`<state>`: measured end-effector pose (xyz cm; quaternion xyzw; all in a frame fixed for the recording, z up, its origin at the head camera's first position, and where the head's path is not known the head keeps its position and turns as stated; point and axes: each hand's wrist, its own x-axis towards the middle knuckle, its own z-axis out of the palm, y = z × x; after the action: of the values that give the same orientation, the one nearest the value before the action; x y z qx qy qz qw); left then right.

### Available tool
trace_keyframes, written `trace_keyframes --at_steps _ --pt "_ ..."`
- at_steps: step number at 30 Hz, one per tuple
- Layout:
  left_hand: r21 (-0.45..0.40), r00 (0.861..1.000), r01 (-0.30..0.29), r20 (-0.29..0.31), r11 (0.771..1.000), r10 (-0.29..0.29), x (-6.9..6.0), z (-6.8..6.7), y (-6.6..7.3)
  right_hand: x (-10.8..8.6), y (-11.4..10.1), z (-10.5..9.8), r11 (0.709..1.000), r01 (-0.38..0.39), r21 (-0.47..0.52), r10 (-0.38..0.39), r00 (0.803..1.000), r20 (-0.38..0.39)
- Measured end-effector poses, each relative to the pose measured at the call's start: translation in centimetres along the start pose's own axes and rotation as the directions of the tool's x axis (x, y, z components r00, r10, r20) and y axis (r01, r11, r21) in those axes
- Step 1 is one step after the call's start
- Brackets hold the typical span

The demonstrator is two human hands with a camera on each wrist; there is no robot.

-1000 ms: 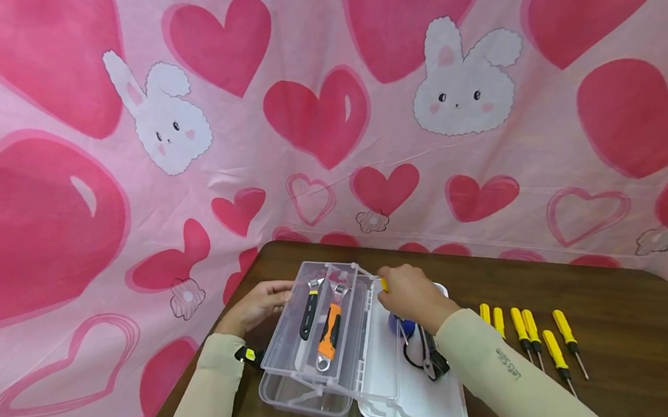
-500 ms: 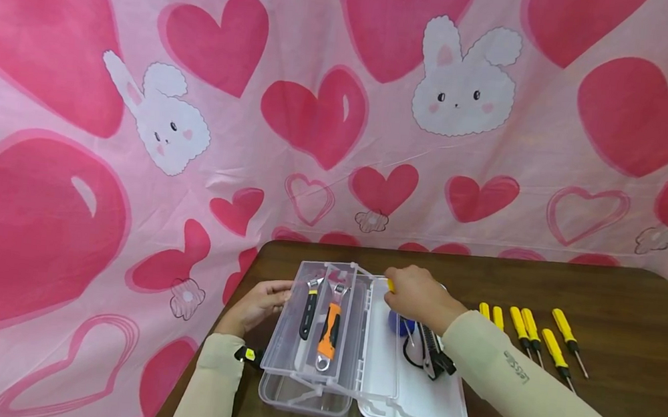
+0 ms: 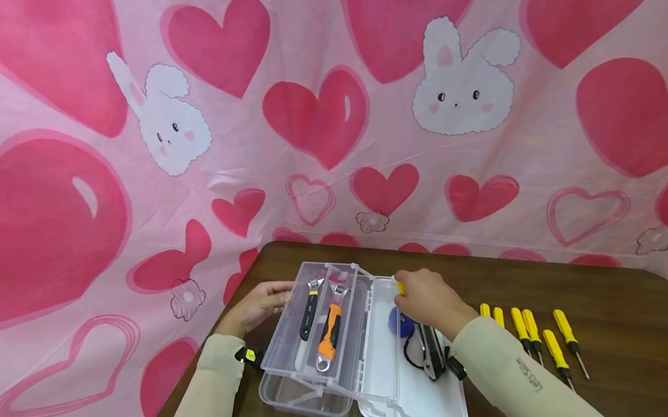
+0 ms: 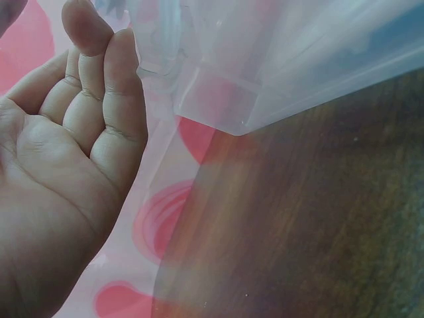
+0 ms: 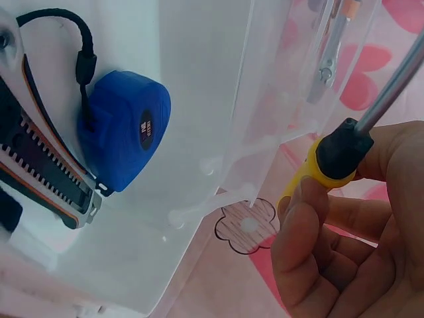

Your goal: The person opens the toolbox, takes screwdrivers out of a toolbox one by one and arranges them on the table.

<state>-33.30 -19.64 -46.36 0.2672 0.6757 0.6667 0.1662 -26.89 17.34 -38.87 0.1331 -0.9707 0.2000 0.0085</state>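
Note:
My right hand [image 3: 429, 301] holds a screwdriver [image 5: 338, 159] by its yellow and black handle over the far end of the white toolbox [image 3: 432, 412]. In the right wrist view its metal shank runs out of the top right corner. My left hand [image 3: 258, 305] rests at the left side of the clear raised tray [image 3: 279, 354], fingers nearly straight. That tray carries a black-handled adjustable wrench [image 3: 308, 315] and an orange one [image 3: 330, 332]. Inside the white box are a blue tape measure [image 5: 129, 129] and a utility knife [image 5: 46, 152].
Several yellow-handled screwdrivers [image 3: 554, 349] lie on the brown table [image 3: 629, 344] to the right of the box. The clear lid [image 3: 321, 405] lies folded out beneath the raised tray. A pink heart-patterned cloth [image 3: 306, 186] hangs behind and at the left.
My right hand has shifted slightly to the right with the screwdriver, uncovering more of the tape measure and utility knife. My left hand has stayed in place.

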Motion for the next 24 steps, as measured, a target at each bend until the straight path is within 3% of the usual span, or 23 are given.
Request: trace_keyframes --at_steps 24 --pt "-0.002 1.0 -0.018 0.017 1.0 0.018 0.1 0.0 -0.1 -1.8 2.0 -0.5 0.997 -0.076 0.018 0.076 0.997 -0.003"
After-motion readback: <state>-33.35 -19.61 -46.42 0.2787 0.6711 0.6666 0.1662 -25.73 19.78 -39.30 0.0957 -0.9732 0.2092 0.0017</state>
